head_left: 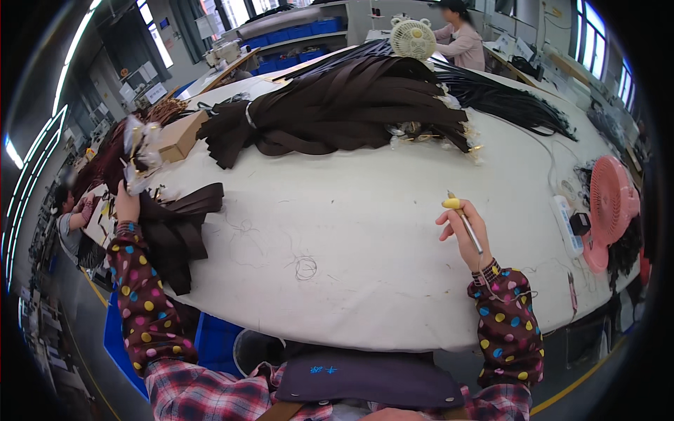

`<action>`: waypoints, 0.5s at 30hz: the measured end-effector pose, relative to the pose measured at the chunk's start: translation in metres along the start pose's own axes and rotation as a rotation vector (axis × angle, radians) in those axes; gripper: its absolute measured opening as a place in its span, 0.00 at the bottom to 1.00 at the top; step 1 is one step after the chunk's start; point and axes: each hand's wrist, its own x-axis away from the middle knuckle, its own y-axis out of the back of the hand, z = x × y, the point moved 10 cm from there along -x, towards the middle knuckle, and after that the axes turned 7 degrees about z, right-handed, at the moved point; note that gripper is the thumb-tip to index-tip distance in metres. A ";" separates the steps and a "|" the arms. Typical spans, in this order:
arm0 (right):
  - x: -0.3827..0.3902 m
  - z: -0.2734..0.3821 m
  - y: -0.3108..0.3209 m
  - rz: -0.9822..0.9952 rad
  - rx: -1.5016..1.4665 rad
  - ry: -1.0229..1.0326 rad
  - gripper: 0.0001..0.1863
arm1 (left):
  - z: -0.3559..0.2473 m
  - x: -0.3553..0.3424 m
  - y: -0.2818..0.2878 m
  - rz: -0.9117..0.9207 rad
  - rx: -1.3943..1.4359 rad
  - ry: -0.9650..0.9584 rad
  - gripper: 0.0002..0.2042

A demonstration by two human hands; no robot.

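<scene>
My left hand (pixel 127 205) is closed at the left table edge, on the end of a bundle of dark brown straps (pixel 175 228). Clear plastic wrapping (pixel 142 151) with small gold-coloured bits rises just above its fingers, which are partly hidden. Over the right half of the table, my right hand (pixel 469 238) grips a slim silver pen-like tool (pixel 469 230), its narrow tip pointing up and away. A yellow band (pixel 452 203) sits at the fingertips. A large pile of dark brown straps (pixel 330 105), tied near its left end, lies across the far side.
A cardboard box (pixel 181 137) stands beyond my left hand. At the right are a pink fan (pixel 613 200) and a white power strip (pixel 567 224). Loose threads (pixel 305 266) lie mid-table. Black straps (pixel 505 98) and a cream fan (pixel 413 38) sit farther back. Two people work nearby.
</scene>
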 end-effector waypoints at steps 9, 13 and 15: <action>0.005 -0.013 0.000 -0.035 -0.694 -0.125 0.29 | -0.292 0.164 0.036 0.150 1.197 -0.278 0.05; 0.008 -0.014 -0.007 -0.091 -0.730 -0.173 0.29 | -0.462 0.265 -0.035 1.119 1.751 -0.169 0.01; 0.009 -0.014 -0.006 -0.108 -0.726 -0.182 0.28 | -0.511 0.304 -0.069 1.469 1.937 0.111 0.04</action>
